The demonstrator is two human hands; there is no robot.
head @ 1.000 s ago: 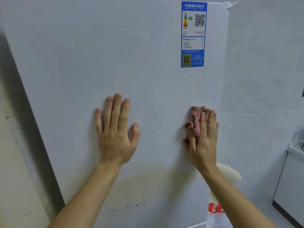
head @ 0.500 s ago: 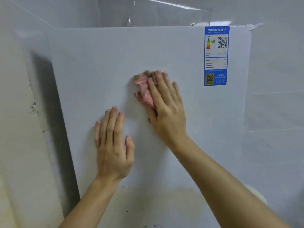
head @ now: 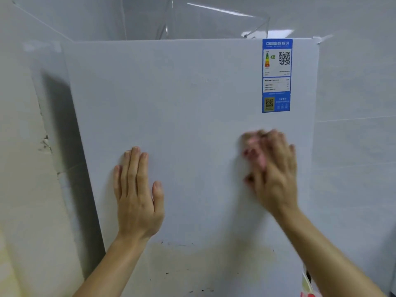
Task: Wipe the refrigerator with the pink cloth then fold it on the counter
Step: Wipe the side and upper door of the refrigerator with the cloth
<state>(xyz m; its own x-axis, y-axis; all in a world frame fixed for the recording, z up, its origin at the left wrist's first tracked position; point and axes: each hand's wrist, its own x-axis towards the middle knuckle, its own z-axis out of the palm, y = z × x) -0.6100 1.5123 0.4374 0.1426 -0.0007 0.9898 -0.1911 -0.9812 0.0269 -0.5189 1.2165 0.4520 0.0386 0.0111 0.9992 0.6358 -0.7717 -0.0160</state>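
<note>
Refrigerator (head: 192, 125): we are resting our left hand (head: 137, 198) flat on its white door, fingers straight, holding nothing. Pink cloth (head: 254, 151): we are pressing it to the door under the outstretched, blurred fingers of our right hand (head: 276, 174), below the blue energy label (head: 276, 76) and apart from it.

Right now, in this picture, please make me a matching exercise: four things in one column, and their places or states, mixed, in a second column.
Things: 1 left hand; 2 pink cloth; 3 blue label; 4 yellowish stain.
Places: a top right of the refrigerator; b flat on it, holding nothing; c low, below both hands; d under the right hand, blurred.
Pairs: 1-b, 2-d, 3-a, 4-c.
</note>
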